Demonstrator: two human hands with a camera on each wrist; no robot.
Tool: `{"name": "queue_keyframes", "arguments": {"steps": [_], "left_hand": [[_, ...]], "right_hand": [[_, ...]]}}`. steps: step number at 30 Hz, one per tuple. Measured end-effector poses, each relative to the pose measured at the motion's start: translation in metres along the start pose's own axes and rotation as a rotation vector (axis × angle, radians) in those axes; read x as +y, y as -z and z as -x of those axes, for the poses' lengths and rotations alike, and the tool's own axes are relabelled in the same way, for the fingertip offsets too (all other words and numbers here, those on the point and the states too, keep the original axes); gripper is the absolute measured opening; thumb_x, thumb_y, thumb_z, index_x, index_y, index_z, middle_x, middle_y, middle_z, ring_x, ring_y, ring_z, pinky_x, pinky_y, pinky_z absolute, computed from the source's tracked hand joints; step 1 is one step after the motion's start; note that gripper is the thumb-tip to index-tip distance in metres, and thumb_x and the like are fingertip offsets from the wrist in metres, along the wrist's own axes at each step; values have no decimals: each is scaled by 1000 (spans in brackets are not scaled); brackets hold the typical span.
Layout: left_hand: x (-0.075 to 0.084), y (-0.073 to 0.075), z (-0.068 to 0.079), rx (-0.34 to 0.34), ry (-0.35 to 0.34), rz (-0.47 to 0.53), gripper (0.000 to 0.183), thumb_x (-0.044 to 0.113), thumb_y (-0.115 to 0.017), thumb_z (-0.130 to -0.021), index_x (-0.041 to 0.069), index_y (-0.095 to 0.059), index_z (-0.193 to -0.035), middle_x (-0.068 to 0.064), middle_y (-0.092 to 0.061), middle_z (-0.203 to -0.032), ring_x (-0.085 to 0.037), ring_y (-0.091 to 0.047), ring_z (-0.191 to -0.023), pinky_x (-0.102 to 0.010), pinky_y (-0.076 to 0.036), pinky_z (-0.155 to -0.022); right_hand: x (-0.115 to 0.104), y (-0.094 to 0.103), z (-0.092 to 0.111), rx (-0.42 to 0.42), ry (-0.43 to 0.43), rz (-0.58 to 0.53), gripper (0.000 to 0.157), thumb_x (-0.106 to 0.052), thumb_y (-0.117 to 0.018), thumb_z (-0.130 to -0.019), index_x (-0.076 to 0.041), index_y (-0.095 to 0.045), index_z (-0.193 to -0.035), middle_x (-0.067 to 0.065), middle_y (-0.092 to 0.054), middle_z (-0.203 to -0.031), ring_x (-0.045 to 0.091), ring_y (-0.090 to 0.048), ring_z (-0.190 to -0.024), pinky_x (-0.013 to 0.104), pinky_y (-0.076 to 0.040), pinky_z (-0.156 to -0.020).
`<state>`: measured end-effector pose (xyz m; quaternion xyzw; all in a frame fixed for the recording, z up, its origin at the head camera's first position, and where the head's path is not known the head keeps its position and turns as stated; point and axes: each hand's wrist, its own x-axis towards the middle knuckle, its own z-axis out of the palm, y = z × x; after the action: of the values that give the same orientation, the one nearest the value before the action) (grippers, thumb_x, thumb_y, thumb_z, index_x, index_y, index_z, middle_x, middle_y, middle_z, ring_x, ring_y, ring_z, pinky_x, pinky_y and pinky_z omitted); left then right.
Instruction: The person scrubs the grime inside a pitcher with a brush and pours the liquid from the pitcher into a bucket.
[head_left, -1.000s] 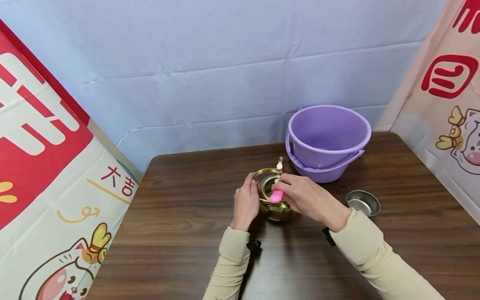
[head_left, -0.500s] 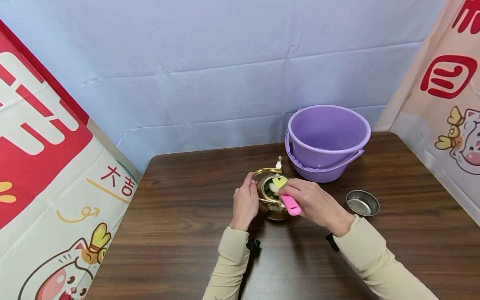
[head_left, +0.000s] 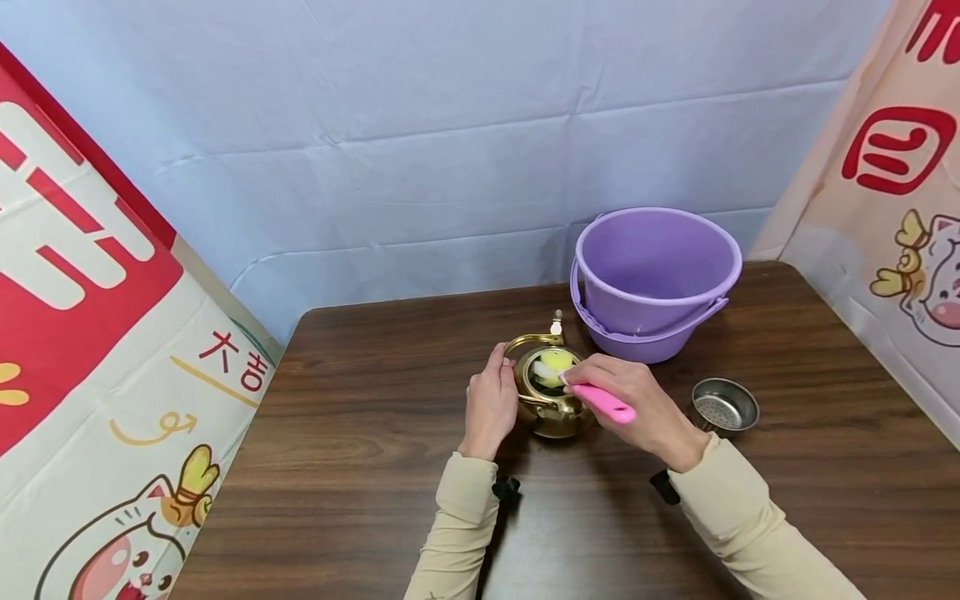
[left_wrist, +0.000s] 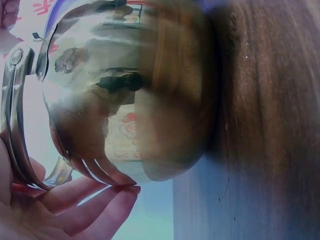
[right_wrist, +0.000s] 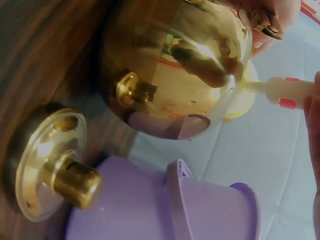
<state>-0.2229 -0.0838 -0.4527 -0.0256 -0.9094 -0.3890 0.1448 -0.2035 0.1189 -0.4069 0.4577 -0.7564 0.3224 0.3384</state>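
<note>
The left sleeve (head_left: pixel 457 535) and right sleeve (head_left: pixel 756 523) are cream — wrinkled along the forearm, with a broad smooth cuff (head_left: pixel 467 490) — and a small black piece (head_left: pixel 506 488) juts beside each wrist.

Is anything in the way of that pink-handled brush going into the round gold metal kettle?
Nothing visible is: the kettle is open, the brush in the right hand is at the mouth, and the knobbed gold metal lid lies apart.

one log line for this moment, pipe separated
left hand: touches gold kettle | right hand: holds pink-handled brush, head at kettle's open top | lid: off, on table | purple bucket: beyond kettle
</note>
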Motion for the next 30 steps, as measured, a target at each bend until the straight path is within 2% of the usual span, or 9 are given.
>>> {"name": "queue_keyframes", "arguments": {"steps": [4,7,10,12,18,21,25,27,30], "left_hand": [[1,0,0,-3,4,1,36,23,-35,-103,19,-57,-132,-4,-73,-104,-33,-70,-92,-50,-53,-79],[1,0,0,-1,-1,0,36,23,-35,-103,19,-57,-131,-4,-73,-104,-32,-70,-91,-49,-53,-78],[1,0,0,1,-9,-1,34,22,-35,-103,20,-58,-128,-4,-73,-101,-32,-70,-88,-49,-53,-75],[1,0,0,1,-9,-3,34,22,-35,-103,20,-58,-127,-3,-73,-101,-32,-70,-87,-49,-53,-75],[1,0,0,-4,-1,-6,34,23,-34,-103,21,-57,-127,-4,-73,-103,-33,-70,-89,-50,-53,-75],[1,0,0,-3,-13,-1,34,22,-34,-103,20,-57,-127,-4,-73,-102,-32,-70,-84,-48,-53,-73],[1,0,0,2,-27,7,34,22,-34,-104,20,-56,-129,-4,-73,-103,-30,-69,-78,-46,-52,-71],[1,0,0,2,-23,9,35,22,-34,-104,20,-55,-131,-4,-73,-104,-28,-67,-74,-45,-52,-71],[1,-1,0,-5,-9,17,38,22,-33,-104,18,-53,-136,-4,-73,-105,-22,-61,-63,-42,-51,-69]], "right_hand": [[4,-1,1,61,7,-27,20,-17,-56,-95,-4,-71,-94,3,-70,-90,15,-67,-81,19,-52,-80],[6,-2,3,103,-40,-51,10,-6,-68,-84,-4,-71,-93,4,-71,-87,15,-68,-78,17,-52,-78],[8,-3,6,132,-123,-87,24,8,-76,-70,-5,-71,-90,4,-72,-85,12,-67,-75,13,-51,-72],[10,-4,7,151,-187,-124,30,14,-77,-65,-5,-72,-89,5,-72,-84,9,-66,-74,12,-50,-68],[13,-6,9,183,-374,-229,26,14,-76,-70,-5,-74,-88,9,-73,-82,2,-63,-70,11,-48,-65],[13,-6,8,189,-488,-262,21,9,-76,-73,-5,-73,-89,10,-73,-82,4,-64,-67,13,-49,-63],[13,-4,4,193,-643,-239,15,3,-77,-77,-4,-73,-90,11,-72,-79,7,-65,-61,15,-50,-58],[9,-1,-1,193,-705,-244,13,2,-76,-78,-1,-72,-90,14,-71,-77,10,-65,-58,17,-51,-56],[1,4,-11,184,-788,-279,12,2,-72,-81,4,-69,-93,20,-70,-77,7,-65,-59,21,-53,-56]]}}
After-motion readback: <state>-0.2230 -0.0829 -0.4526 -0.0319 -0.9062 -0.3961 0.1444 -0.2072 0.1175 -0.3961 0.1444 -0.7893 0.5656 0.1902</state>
